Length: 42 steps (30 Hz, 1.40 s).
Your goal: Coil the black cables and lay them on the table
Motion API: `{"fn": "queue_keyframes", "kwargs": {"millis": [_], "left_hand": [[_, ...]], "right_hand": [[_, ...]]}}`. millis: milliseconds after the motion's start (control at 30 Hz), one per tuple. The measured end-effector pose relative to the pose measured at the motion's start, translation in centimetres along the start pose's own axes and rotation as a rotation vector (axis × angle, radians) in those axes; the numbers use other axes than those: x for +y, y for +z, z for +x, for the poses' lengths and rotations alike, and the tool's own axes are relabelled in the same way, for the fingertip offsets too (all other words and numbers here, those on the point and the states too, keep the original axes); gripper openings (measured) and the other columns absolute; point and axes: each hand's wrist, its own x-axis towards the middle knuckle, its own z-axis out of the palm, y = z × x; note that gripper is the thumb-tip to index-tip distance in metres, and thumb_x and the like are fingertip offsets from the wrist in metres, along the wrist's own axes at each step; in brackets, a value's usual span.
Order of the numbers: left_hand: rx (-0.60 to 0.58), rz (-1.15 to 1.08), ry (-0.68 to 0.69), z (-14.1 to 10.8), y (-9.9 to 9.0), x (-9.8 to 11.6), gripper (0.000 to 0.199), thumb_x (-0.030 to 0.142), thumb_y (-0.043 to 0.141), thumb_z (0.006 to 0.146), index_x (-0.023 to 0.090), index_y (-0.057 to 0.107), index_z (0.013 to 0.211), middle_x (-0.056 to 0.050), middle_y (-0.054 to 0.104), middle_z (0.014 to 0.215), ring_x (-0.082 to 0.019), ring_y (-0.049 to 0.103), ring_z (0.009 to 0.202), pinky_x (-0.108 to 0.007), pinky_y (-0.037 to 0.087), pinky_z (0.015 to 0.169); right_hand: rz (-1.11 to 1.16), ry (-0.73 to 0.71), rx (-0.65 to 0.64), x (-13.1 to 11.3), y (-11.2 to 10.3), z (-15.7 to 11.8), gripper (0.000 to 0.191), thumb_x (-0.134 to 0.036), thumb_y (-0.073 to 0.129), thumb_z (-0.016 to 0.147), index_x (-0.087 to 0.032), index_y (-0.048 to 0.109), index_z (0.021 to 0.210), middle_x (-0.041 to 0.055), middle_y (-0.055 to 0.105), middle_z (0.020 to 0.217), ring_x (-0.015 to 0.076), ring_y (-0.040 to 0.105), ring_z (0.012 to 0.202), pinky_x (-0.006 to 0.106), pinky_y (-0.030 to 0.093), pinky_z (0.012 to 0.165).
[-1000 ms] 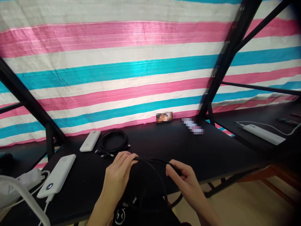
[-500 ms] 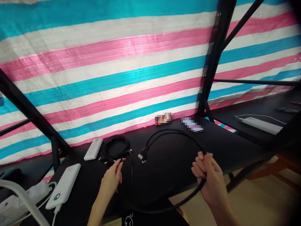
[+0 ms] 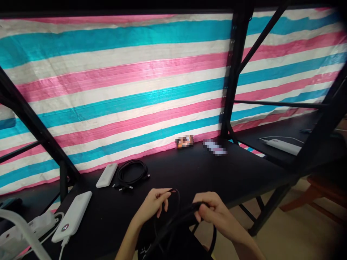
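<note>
Here's the black cable (image 3: 176, 218), nearer than the coiled cable (image 3: 135, 180) and to its right, right hand (image 3: 214, 213) wrapped round bunched strands, left hand (image 3: 154, 204) seemingly pinching one thin length (fingertips nearly meeting), where slackening could let loops spring loose, while a white power bank (image 3: 107, 175) sits left of that coiled cable.

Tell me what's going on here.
A person at a black table is handling a black cable. The right hand grips loops of it, while the left hand seems to pinch a thin stretch. Another cable lies coiled on the table, beside a white power bank. A second power bank, nearer the person, has a white cord plugged in.
</note>
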Motion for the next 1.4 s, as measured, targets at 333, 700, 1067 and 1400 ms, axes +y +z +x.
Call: {"fn": "queue_keyframes", "kwargs": {"millis": [333,700,1067,1400], "left_hand": [[0.098,0.046,0.226,2.3,0.1,5.0,0.032,0.034,0.052,0.085,0.017,0.073,0.103,-0.001,0.067,0.070,-0.008,0.041,0.043,-0.021,0.032,0.046],[0.076,-0.026,0.242,2.0,0.3,6.8,0.015,0.030,0.066,0.074,0.018,0.076,0.071,-0.001,0.069,0.058,-0.010,0.050,0.043,-0.023,0.042,0.054],[0.103,-0.091,0.152,0.1,-0.7,6.8,0.030,0.041,0.057,0.085,0.019,0.064,0.104,-0.006,0.069,0.086,-0.017,0.066,0.079,-0.027,0.052,0.072],[0.320,0.727,0.511,-3.5,2.7,5.5,0.101,0.055,0.083,0.052,0.028,0.036,0.137,-0.020,0.030,0.145,-0.044,0.035,0.130,-0.059,0.045,0.095]], "right_hand": [[-0.591,-0.203,0.236,-2.1,1.5,0.6,0.018,-0.014,0.059,0.082,-0.022,0.066,0.068,0.0045,0.056,0.092,0.0182,0.055,0.086,0.028,0.047,0.077],[-0.684,-0.387,0.452,0.4,0.2,1.2,0.017,-0.018,0.052,0.088,-0.023,0.066,0.080,0.0072,0.060,0.115,0.0195,0.060,0.101,0.028,0.051,0.082],[-0.514,-0.079,0.464,1.2,0.1,2.1,0.017,-0.027,0.053,0.087,-0.022,0.068,0.079,-0.0036,0.057,0.055,0.0107,0.055,0.049,0.018,0.043,0.051],[-0.367,-0.082,0.808,1.8,0.4,2.0,0.017,-0.031,0.056,0.087,-0.022,0.066,0.077,-0.0044,0.054,0.053,0.0087,0.052,0.047,0.013,0.043,0.045]]}}
